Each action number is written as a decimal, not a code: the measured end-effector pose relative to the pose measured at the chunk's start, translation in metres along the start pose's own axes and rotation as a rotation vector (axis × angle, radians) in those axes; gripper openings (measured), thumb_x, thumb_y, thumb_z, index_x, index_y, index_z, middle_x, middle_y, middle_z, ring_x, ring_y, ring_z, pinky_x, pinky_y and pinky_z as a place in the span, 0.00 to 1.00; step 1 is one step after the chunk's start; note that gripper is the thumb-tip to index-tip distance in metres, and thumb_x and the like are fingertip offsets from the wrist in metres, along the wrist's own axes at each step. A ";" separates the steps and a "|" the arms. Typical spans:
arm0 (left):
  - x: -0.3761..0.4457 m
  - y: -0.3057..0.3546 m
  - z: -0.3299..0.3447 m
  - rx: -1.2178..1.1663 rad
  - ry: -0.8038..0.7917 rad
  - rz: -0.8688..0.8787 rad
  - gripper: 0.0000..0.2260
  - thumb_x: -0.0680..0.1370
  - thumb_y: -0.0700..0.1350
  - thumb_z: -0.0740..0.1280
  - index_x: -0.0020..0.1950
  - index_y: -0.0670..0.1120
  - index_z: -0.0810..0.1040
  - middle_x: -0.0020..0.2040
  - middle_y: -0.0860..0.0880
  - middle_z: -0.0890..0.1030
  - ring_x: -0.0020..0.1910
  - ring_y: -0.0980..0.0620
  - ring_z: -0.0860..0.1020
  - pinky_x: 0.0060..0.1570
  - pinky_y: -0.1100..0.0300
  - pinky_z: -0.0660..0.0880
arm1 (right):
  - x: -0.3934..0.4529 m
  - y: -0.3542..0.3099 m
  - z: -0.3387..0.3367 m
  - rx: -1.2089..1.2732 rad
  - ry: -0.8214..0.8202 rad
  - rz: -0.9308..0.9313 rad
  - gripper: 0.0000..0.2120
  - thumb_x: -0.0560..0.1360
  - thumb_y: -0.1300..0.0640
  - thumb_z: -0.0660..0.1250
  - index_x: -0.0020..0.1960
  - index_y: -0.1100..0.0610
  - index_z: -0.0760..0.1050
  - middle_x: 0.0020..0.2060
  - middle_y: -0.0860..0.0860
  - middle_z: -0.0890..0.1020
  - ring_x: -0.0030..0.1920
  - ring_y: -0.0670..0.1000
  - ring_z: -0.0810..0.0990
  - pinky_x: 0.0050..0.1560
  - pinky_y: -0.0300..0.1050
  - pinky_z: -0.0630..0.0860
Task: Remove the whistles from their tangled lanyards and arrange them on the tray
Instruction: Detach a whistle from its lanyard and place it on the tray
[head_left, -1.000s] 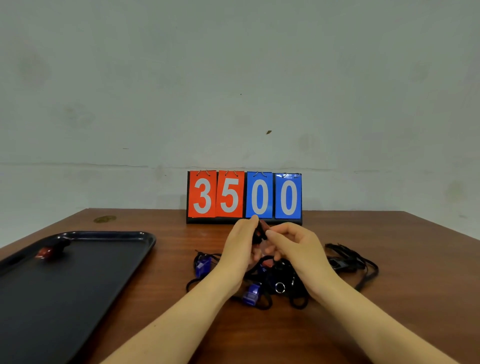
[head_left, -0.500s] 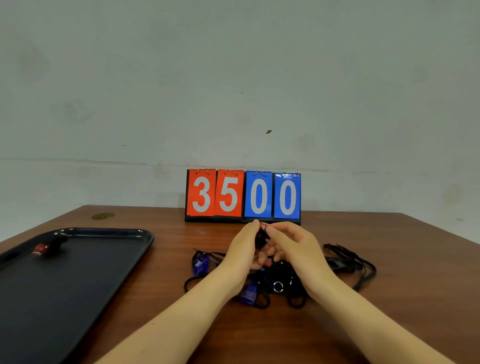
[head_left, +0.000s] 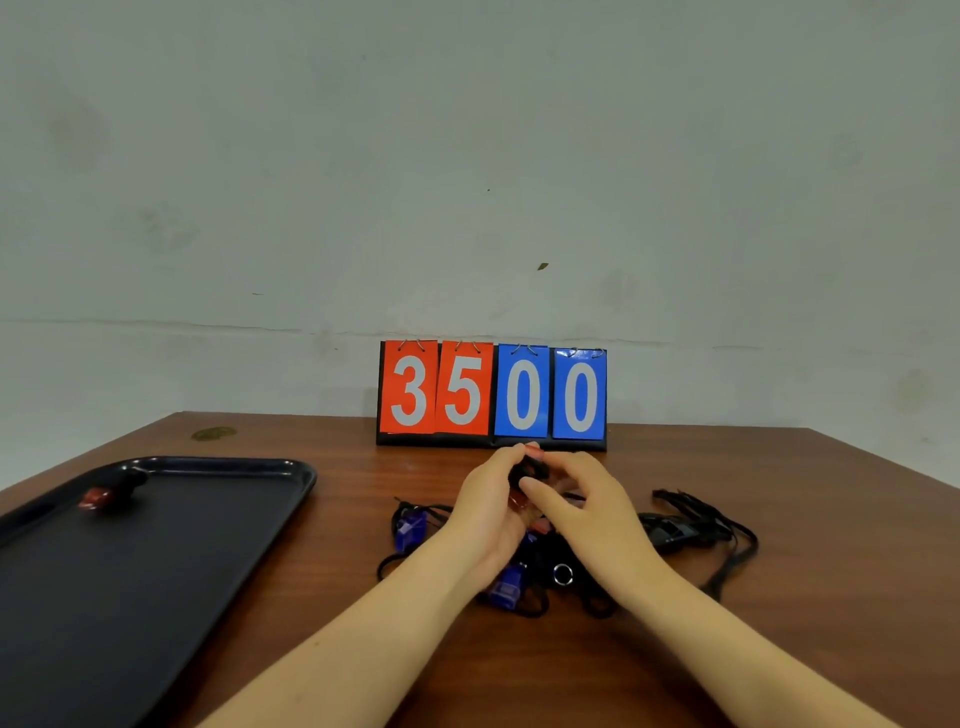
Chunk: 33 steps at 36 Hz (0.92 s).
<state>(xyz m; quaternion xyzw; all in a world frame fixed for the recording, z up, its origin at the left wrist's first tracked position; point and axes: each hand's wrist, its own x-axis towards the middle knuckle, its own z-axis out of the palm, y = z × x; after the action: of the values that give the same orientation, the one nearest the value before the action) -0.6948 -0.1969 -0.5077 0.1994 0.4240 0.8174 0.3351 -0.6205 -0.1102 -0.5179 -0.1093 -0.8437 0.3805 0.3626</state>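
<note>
A heap of tangled black lanyards (head_left: 701, 525) lies on the brown table, with two blue whistles (head_left: 410, 527) (head_left: 506, 587) and a metal ring (head_left: 563, 574) among the cords. Both hands meet just above the heap. My left hand (head_left: 488, 512) and my right hand (head_left: 587, 506) pinch a small dark whistle (head_left: 527, 470) between their fingertips; a reddish part shows under the fingers. On the black tray (head_left: 218, 525) at the left lies one red and black whistle (head_left: 106, 493), near its far left corner.
A flip scoreboard (head_left: 491, 395) reading 3500 stands at the table's back edge, right behind my hands. A pale wall rises behind it. Loose lanyard loops spread to the right of the heap.
My hands have stayed over the heap. The fingers have shifted slightly around the dark whistle, and my right hand's fingers now lie across its front.
</note>
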 end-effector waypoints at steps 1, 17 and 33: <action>0.000 0.000 0.000 -0.005 -0.005 -0.003 0.11 0.82 0.44 0.60 0.57 0.41 0.79 0.51 0.41 0.84 0.54 0.42 0.82 0.64 0.43 0.72 | 0.000 0.001 -0.001 0.004 0.002 -0.001 0.12 0.77 0.52 0.67 0.58 0.41 0.71 0.52 0.41 0.76 0.51 0.39 0.76 0.44 0.28 0.72; 0.000 0.009 -0.004 0.496 0.071 0.194 0.11 0.82 0.49 0.60 0.61 0.50 0.76 0.58 0.50 0.78 0.53 0.56 0.77 0.50 0.60 0.77 | 0.003 0.006 -0.013 0.238 0.115 0.139 0.13 0.78 0.55 0.65 0.62 0.51 0.77 0.51 0.46 0.81 0.51 0.45 0.81 0.48 0.38 0.80; -0.088 0.090 -0.040 1.273 0.160 0.471 0.12 0.83 0.44 0.58 0.63 0.50 0.76 0.64 0.53 0.74 0.65 0.55 0.71 0.62 0.61 0.67 | -0.039 -0.060 -0.013 0.204 0.021 0.307 0.10 0.76 0.54 0.68 0.55 0.57 0.77 0.42 0.50 0.83 0.41 0.47 0.81 0.43 0.38 0.78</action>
<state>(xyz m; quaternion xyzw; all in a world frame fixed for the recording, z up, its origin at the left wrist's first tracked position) -0.6920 -0.3194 -0.4595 0.3833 0.7909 0.4723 -0.0666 -0.5781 -0.1625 -0.4897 -0.2035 -0.7703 0.5137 0.3183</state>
